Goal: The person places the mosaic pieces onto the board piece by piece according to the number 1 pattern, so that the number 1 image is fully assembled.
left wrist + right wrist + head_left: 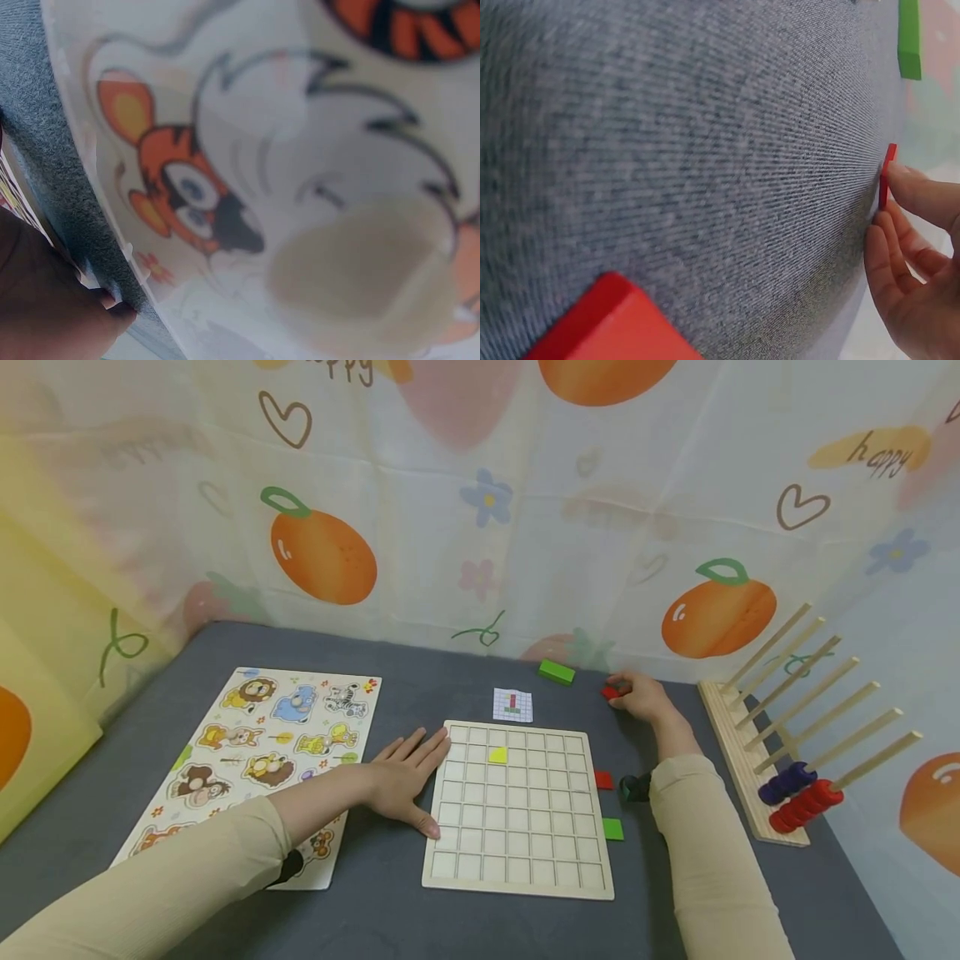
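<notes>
A wooden grid board [519, 891] lies flat in the middle of the table, with one yellow tile [497, 755] in its upper left part. My left hand [405, 777], fingers spread and straight, rests along the board's left edge. At the back right, my right hand [636, 695] pinches a red tile [886, 176] between thumb and fingers, close over the tablecloth. Another red tile [603, 779] and a green tile [612, 829] lie beside the board's right edge. Behind the board is a small pattern card [513, 705] with a red and green figure on a grid.
A green block [557, 672] sits at the table's back edge. On the left, partly under my left forearm, lies an animal puzzle board [281, 756]. A wooden peg rack [722, 718] with tall slanting rods, blue and red beads stands at the right. A printed curtain [420, 560] hangs behind.
</notes>
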`<state>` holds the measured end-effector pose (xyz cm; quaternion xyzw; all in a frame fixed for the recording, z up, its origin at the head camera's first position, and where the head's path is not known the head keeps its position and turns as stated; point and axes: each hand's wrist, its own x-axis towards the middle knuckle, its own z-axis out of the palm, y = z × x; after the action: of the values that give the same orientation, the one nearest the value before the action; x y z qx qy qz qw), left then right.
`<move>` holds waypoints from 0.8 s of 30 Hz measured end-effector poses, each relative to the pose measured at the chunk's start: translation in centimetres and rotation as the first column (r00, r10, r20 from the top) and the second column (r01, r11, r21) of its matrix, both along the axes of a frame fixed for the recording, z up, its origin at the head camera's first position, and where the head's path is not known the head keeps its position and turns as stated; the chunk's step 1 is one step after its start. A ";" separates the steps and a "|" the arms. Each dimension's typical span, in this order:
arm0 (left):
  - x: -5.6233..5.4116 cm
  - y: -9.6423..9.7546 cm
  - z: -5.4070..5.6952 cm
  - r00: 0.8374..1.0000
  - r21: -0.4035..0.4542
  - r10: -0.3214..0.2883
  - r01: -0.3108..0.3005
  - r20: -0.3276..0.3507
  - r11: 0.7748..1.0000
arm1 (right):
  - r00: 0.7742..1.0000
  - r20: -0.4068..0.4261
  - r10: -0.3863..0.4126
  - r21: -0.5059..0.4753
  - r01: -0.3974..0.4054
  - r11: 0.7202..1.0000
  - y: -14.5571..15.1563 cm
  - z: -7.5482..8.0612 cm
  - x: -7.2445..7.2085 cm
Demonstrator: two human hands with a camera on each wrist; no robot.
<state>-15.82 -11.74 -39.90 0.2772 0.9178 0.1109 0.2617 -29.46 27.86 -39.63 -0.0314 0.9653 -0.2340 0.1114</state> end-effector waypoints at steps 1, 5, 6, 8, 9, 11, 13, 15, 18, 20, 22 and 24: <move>0.0 0.0 0.0 1.000 -0.001 0.000 0.000 0.000 1.000 | 1.000 -0.001 0.003 0.003 -0.003 1.000 0.0 0.0 0.0; 0.0 0.0 -0.1 1.000 -0.003 -0.002 0.002 0.001 1.000 | 1.000 -0.012 0.007 0.011 -0.006 1.000 0.0 0.0 0.2; 0.0 0.1 -0.1 1.000 -0.003 -0.003 0.003 0.002 1.000 | 1.000 -0.014 0.007 0.013 -0.007 1.000 0.0 0.0 0.2; 0.0 0.1 -0.1 1.000 -0.002 -0.004 0.004 0.002 1.000 | 1.000 -0.016 0.006 0.016 -0.006 1.000 0.0 0.1 0.3; 0.0 0.1 -0.1 1.000 -0.001 -0.004 0.004 0.002 1.000 | 1.000 -0.017 0.007 0.020 -0.007 1.000 0.0 0.1 0.4; -0.1 0.2 -0.1 1.000 0.000 -0.003 0.003 0.000 1.000 | 1.000 -0.018 0.011 0.025 -0.010 1.000 -0.1 0.2 0.4; -0.1 0.2 -0.1 1.000 0.000 -0.003 0.003 -0.002 1.000 | 1.000 -0.025 0.015 0.033 -0.014 0.999 -0.1 0.2 0.4; -0.1 0.2 -0.1 1.000 0.002 -0.004 0.004 -0.003 1.000 | 0.999 -0.032 0.021 0.037 -0.020 0.999 -0.1 0.2 0.4; -0.1 0.1 0.0 1.000 0.003 -0.006 0.006 0.002 1.000 | 0.999 -0.039 0.022 0.037 -0.021 0.999 -0.1 0.2 0.4; -0.1 0.0 0.1 1.000 0.006 -0.009 0.008 0.009 1.000 | 0.999 -0.040 0.021 0.033 -0.019 0.999 -0.1 0.3 0.4; -0.1 0.0 0.2 1.000 0.007 -0.009 0.009 0.016 1.000 | 0.999 -0.046 0.019 0.032 -0.017 0.999 -0.2 0.3 0.3; -0.1 -0.1 0.2 1.000 0.010 -0.011 0.011 0.015 1.000 | 0.998 -0.051 0.020 0.034 -0.018 0.999 -0.3 0.3 0.2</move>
<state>-15.89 -11.84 -39.72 0.2827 0.9137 0.1162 0.2679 -29.22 27.60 -39.31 -0.0445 0.9714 -0.2157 0.0891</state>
